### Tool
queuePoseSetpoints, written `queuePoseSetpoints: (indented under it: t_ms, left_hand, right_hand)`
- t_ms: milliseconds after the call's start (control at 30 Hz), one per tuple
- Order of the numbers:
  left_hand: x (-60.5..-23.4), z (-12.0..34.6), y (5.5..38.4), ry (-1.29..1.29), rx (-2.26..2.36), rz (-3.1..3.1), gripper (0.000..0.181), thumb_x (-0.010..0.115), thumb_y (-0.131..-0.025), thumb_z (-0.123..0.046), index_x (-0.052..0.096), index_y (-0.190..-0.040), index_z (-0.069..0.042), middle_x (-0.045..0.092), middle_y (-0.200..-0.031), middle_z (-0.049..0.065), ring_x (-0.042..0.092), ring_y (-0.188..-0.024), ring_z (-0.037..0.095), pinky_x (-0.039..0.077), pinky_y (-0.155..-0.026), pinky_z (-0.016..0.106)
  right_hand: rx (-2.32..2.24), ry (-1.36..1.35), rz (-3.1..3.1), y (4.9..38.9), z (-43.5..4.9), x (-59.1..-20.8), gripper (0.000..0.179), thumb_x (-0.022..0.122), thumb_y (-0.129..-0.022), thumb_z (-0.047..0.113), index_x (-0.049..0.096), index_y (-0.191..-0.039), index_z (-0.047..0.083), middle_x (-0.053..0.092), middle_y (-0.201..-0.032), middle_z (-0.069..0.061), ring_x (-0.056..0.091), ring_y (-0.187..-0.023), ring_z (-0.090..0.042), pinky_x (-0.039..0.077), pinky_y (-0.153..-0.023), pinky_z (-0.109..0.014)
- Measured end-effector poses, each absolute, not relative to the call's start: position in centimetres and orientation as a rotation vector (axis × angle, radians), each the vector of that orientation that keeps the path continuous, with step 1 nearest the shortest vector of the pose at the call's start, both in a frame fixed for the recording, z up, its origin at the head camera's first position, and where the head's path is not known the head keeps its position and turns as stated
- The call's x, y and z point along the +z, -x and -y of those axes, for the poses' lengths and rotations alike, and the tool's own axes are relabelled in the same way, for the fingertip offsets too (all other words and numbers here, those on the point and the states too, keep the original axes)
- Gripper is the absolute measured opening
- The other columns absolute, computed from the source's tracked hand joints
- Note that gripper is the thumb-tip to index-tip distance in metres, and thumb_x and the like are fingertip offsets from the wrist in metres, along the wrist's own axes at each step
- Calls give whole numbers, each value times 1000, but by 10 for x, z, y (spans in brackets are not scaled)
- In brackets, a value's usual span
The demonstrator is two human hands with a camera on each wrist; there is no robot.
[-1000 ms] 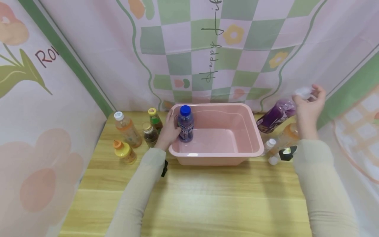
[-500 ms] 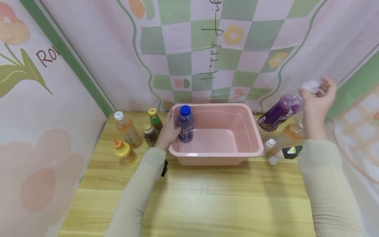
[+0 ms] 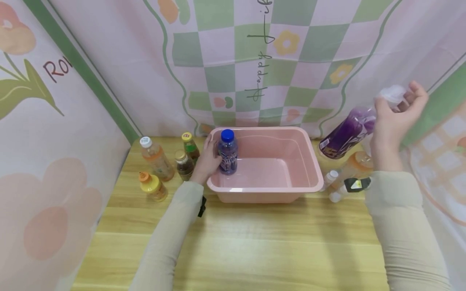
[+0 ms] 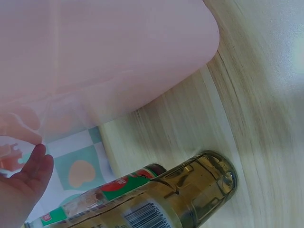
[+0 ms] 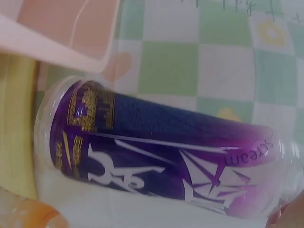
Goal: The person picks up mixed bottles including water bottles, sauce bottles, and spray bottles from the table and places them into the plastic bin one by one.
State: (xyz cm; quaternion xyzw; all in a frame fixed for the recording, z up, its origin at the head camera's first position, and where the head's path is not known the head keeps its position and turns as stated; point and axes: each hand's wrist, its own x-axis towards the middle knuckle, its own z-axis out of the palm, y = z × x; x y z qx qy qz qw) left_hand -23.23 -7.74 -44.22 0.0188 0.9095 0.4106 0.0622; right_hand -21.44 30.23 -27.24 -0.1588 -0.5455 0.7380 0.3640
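With the right hand point(image 3: 395, 125), gripping the purple bottle point(image 3: 347, 133) by its whitish top point(image 3: 392, 93), holding it roughly upright just right of the pink tub point(image 3: 269, 190). With the left hand point(image 3: 208, 163), clasping the tub's left rim, with fingers outside and thumb inside, near the blue-capped bottle point(image 3: 228, 157) standing inside at the left end. Seeing on the wooden table point(image 3: 236, 242), left of the tub, a white-capped orange bottle point(image 3: 160, 161), a nearer yellow squeeze bottle point(image 3: 155, 188), a dark sauce bottle point(image 3: 185, 167) and a far yellow-capped bottle point(image 3: 191, 148). Seeing an orange-banded clear bottle point(image 3: 352, 167) nearer than the purple one.
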Motion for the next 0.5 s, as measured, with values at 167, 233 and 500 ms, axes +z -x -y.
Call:
queuePoseSetpoints:
  t_ms: [167, 233, 500]
  left_hand:
    - [-443, 77, 232, -59, 1250, -2750, 74, 53, -86, -9, 21, -152, -12, -3, -164, -1, 39, -137, 37, 41, -108, 53]
    - [-443, 77, 232, -60, 1257, -2748, 73, 52, -86, -9, 21, -152, -12, -2, -164, -1, 39, -137, 37, 41, -108, 53]
    - [-443, 77, 232, -40, 1257, -2739, 72, 53, -88, -10, 21, -152, -13, -3, -164, -2, 41, -135, 37, 45, -105, 52]
  right_hand:
    - [1917, 352, 1395, 212, -291, -267, 59, 60, -73, -16, 50, -120, 18, 46, -114, 2, 49, -97, -9, 46, -75, -13]
    - [1924, 331, 1408, 211, -287, -265, 58, 59, -73, -16, 51, -119, 17, 47, -114, 2, 50, -95, -9, 47, -74, -14]
    - [1950, 257, 1514, 207, -268, -260, 58, 63, -73, -16, 52, -119, 17, 51, -113, 1, 51, -93, -10, 48, -73, -14]
